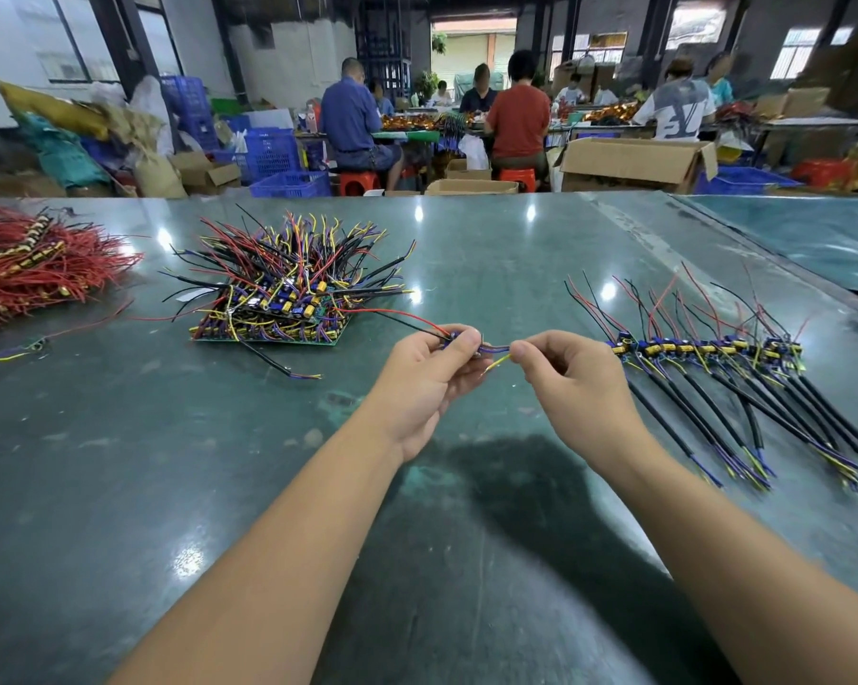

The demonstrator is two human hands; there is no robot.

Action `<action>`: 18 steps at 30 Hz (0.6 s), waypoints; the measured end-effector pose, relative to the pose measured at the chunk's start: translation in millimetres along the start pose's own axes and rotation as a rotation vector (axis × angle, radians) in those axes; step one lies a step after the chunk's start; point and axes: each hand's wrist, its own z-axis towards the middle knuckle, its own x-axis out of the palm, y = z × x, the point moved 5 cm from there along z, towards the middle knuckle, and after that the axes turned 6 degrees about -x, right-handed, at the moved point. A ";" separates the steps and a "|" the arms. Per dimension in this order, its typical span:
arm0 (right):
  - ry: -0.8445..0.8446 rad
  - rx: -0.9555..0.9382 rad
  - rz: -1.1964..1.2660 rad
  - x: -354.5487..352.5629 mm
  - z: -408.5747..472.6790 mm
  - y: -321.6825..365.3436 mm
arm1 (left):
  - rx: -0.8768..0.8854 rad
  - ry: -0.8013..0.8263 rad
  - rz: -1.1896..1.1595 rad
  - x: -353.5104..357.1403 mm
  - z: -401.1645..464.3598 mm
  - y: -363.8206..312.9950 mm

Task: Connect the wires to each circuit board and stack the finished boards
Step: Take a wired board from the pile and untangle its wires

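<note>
My left hand [429,375] grips a small circuit board [454,337] above the green table [491,269]; red and black leads trail from the board to the left. My right hand [565,375] pinches the blue and yellow wires [497,351] that run out of the board's right side. To my right a row of wired boards [708,349] lies on the table, black cables fanning toward me. A heap of boards with bristling wires [288,294] sits left of centre.
A bundle of red wires [26,269] lies at the table's far left, with a loose wire piece [11,355] near it. Behind the table, people sit at benches among blue crates [291,184] and cardboard boxes [634,163].
</note>
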 end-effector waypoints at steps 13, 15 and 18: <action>0.009 0.091 -0.040 -3.6 1.1 -3.8 | 0.024 -0.007 0.180 -4.5 -1.1 4.5; 0.040 0.101 -0.015 -2.9 1.0 -3.2 | 0.013 -0.016 0.154 -5.8 -1.6 2.4; 0.138 0.099 0.021 -2.4 0.7 0.5 | 0.020 -0.020 0.181 -10.3 -1.8 -3.7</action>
